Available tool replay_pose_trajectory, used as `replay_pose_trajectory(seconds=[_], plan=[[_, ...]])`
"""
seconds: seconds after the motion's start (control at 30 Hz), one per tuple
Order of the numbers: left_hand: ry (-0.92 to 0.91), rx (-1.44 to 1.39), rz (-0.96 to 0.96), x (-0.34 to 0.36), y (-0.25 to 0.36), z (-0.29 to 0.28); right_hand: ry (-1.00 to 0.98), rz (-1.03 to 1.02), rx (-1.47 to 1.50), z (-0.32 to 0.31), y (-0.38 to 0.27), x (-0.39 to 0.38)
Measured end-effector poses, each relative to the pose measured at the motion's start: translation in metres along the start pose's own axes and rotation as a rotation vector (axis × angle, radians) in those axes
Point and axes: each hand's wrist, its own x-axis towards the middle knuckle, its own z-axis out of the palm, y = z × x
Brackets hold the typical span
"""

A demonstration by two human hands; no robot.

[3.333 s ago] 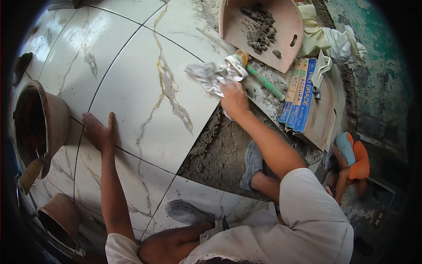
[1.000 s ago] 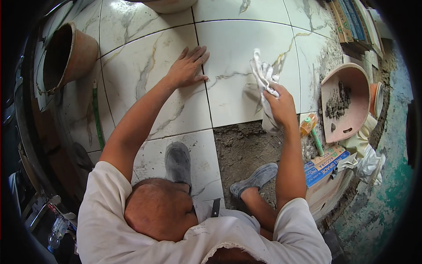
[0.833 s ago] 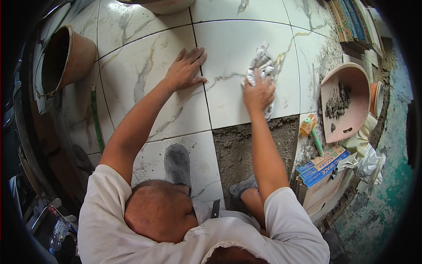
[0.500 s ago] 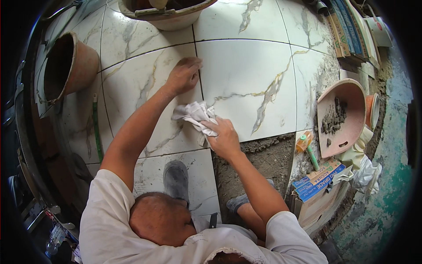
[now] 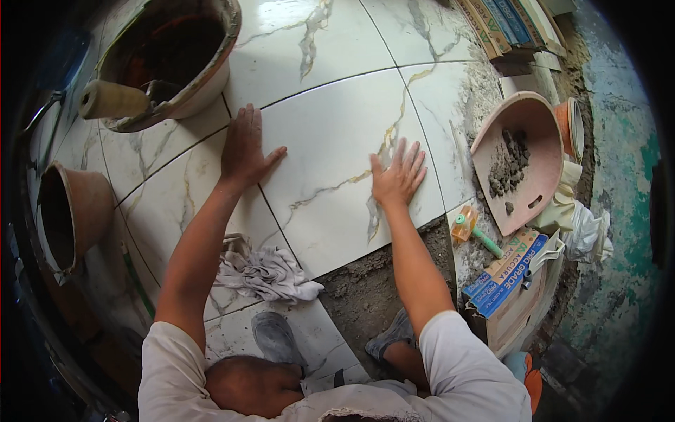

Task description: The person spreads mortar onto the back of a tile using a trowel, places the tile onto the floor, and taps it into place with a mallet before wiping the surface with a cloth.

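Observation:
My left hand (image 5: 246,151) lies flat with fingers stretched on the white marble-patterned tile at the seam beside the centre tile (image 5: 323,225). On that centre tile rests my right hand (image 5: 394,179), fingers spread and nothing held. A crumpled white cloth (image 5: 267,278) sits on the tiles below my left hand, beside my left forearm. Just in front of the centre tile is a patch of rough grey mortar bed (image 5: 358,278). A large bucket (image 5: 211,84) with a wooden-handled tool (image 5: 105,100) stands up and left of my left hand.
A smaller bucket (image 5: 88,207) stands at left. At right are a pink scoop (image 5: 527,207) with grey lumps, a green-handled mallet (image 5: 481,235), tile boxes (image 5: 496,285) and stacked boxes (image 5: 506,21). A person in orange (image 5: 531,387) shows at the lower right edge.
My right hand has released the cloth, which now lies at lower left, and moved up onto the centre tile. My left hand has shifted left, its fingers now stretched out.

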Motion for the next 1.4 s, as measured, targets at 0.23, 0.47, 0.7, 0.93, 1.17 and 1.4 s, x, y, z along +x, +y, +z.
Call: replay_pose_trajectory(seconds=[0.23, 0.47, 0.7, 0.93, 1.17, 1.4], plan=[[0.006, 0.08, 0.006, 0.003, 0.001, 0.001, 0.094, -0.066, 0.127, -0.011, -0.009, 0.01], [0.025, 0.075, 0.045, 0.004, -0.001, 0.008, 0.037, -0.077, 0.13, 0.0, -0.035, 0.001], [-0.041, 0.129, 0.022, 0.006, 0.008, -0.005, 0.017, -0.083, 0.19, -0.006, -0.028, -0.002], [-0.314, 0.171, -0.069, -0.024, 0.04, -0.016, -0.103, -0.061, 0.053, -0.005, -0.003, -0.041], [-0.372, 0.158, 0.145, -0.139, 0.066, -0.037, -0.275, -0.06, -0.019, -0.032, 0.026, -0.118], [-0.537, 0.207, 0.396, -0.194, 0.082, -0.048, -0.574, -0.062, -0.033, -0.082, 0.027, -0.139]])
